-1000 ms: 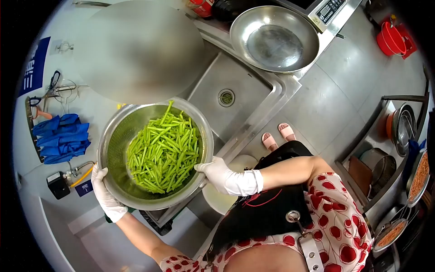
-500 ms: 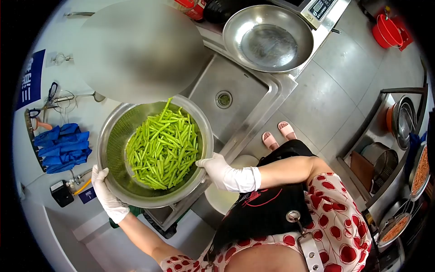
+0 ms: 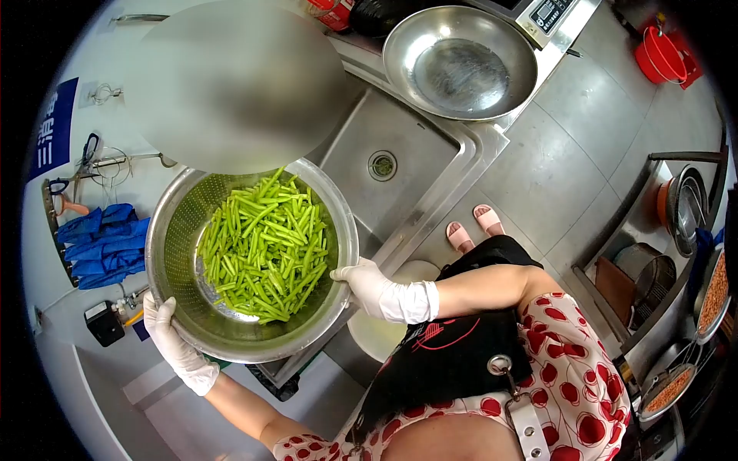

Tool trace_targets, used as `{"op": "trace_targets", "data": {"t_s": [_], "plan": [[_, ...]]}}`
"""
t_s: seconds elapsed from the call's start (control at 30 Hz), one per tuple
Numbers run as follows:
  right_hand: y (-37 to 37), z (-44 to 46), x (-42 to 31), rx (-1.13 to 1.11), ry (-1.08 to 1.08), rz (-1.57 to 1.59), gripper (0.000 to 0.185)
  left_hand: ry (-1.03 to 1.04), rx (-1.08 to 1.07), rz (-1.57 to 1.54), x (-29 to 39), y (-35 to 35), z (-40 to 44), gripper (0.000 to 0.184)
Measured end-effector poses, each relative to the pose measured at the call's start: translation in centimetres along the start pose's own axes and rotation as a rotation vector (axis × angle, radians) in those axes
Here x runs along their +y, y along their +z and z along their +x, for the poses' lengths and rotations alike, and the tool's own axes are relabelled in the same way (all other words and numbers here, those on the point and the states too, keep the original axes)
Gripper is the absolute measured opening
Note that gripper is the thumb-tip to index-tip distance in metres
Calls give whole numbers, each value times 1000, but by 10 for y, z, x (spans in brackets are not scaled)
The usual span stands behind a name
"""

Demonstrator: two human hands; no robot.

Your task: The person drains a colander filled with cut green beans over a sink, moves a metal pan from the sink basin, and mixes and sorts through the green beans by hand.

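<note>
A large metal colander (image 3: 173,284) with perforated sides is held up at the sink's left end, tilted toward me. Cut green beans (image 3: 265,250) are heaped inside it. My left hand (image 3: 173,346), in a white glove, grips the rim at the lower left. Gloved in white too, my right hand (image 3: 377,290) holds the rim on the right, thumb over the edge. The fingers under the rim are hidden on both sides. Beyond the colander lies the steel sink (image 3: 415,146) with its round drain (image 3: 382,165).
A wide steel pan (image 3: 461,69) stands on the counter past the sink, beside a device with a control panel (image 3: 547,14). Blue cloths (image 3: 104,246) hang on the left wall. A pale tub (image 3: 377,334) sits below my right arm. At right stands a shelf (image 3: 615,261). A grey blur covers the upper left.
The colander has shifted slightly left and toward me, and both hands have stayed on its rim. The beans have shifted a little inside it.
</note>
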State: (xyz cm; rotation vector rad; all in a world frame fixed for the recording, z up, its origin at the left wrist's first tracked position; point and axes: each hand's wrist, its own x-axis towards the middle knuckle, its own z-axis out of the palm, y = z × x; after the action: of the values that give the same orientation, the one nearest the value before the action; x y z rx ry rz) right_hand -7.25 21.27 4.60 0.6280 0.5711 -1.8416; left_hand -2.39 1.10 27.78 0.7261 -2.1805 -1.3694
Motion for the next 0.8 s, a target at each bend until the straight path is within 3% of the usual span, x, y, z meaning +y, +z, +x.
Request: {"op": "trace_targets", "data": {"t_s": [0.7, 0.8], "plan": [[5, -4, 1, 32, -18, 32, 19, -44, -48, 2, -8, -13, 16, 17], [11, -6, -5, 67, -17, -121, 22, -114, -29, 49, -20, -24, 35, 16]]}}
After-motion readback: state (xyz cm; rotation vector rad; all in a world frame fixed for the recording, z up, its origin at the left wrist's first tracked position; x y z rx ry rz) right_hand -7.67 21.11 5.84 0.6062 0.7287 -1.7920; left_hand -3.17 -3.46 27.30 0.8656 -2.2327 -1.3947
